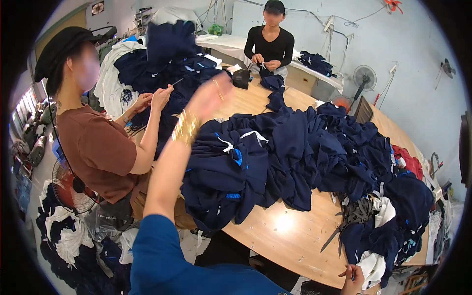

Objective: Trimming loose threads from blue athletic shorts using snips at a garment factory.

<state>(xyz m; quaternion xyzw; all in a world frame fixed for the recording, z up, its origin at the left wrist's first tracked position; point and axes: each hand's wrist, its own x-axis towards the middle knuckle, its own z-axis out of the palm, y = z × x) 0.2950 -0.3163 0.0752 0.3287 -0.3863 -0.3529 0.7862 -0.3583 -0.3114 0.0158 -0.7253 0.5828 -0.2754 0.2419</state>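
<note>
My left hand [216,93], smeared by motion, is raised over the left part of the table, with gold bangles [185,128] on its wrist. Its fingers are too blurred to read. Below it spreads a big heap of navy garments [290,142] with white drawstrings and blue patches. At the lower right, my right hand [352,280] is by the table edge, fingers curled together beside a white cloth [372,269] and navy fabric [410,201]; what they hold, if anything, cannot be made out. Beyond my left hand, a navy garment [172,42] appears above another navy pile [162,69].
At my left, a person in a brown shirt [98,147] holds a slim tool. Across the table [280,236], a person in black [269,44] handles navy cloth. Dark grey strips [361,211] lie at right. A red fan [73,184] and fabric piles stand on the left floor.
</note>
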